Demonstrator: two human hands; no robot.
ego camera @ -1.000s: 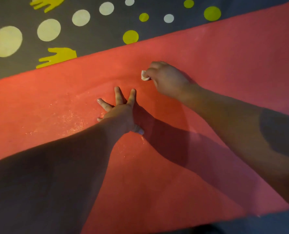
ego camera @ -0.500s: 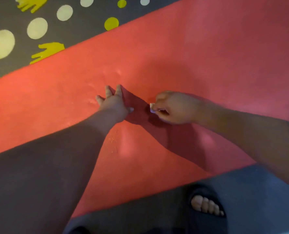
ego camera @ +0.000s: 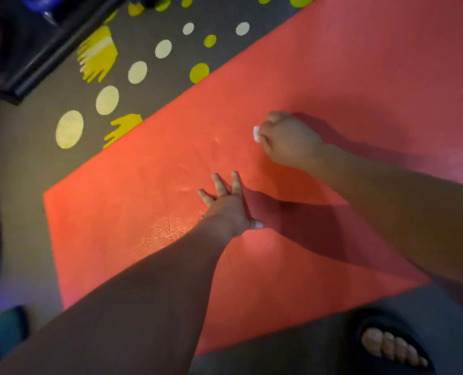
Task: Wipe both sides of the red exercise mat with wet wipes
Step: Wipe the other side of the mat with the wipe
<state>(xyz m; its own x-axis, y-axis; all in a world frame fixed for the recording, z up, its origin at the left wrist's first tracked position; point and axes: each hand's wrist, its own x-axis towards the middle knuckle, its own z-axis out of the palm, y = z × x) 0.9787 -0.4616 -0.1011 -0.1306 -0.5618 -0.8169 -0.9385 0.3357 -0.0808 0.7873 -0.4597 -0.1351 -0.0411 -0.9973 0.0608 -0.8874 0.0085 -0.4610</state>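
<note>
**On the floor: 1 hand flat on mat, 1 hand gripping wipe**

On the floor, the red exercise mat (ego camera: 347, 77) lies flat and unrolled, running diagonally across a grey rug (ego camera: 170, 87). 1 short end of the mat sits at lower left, with its corner visible. The person leans over the mat from its near long edge.

The left hand (ego camera: 226, 204) is palm-down on the mat with fingers spread and straight, holding nothing. The right hand (ego camera: 290, 142) is farther out on the mat, apart from the left, with fingers curled into a fist around a wet wipe (ego camera: 256, 133). Only a small white bit of wipe pokes out on the fist's left side, and it touches the mat surface. A speckled patch on the mat glints just left of the left wrist.

The rug is printed with cream dots (ego camera: 69, 129), yellow-green dots (ego camera: 199, 73) and a yellow handprint (ego camera: 122, 128) beside the mat's far edge. A dark slipper (ego camera: 371, 323) with toes showing is on the rug just off the mat's near edge at lower right. A black frame (ego camera: 49, 50) stands at upper left, blurred.
</note>
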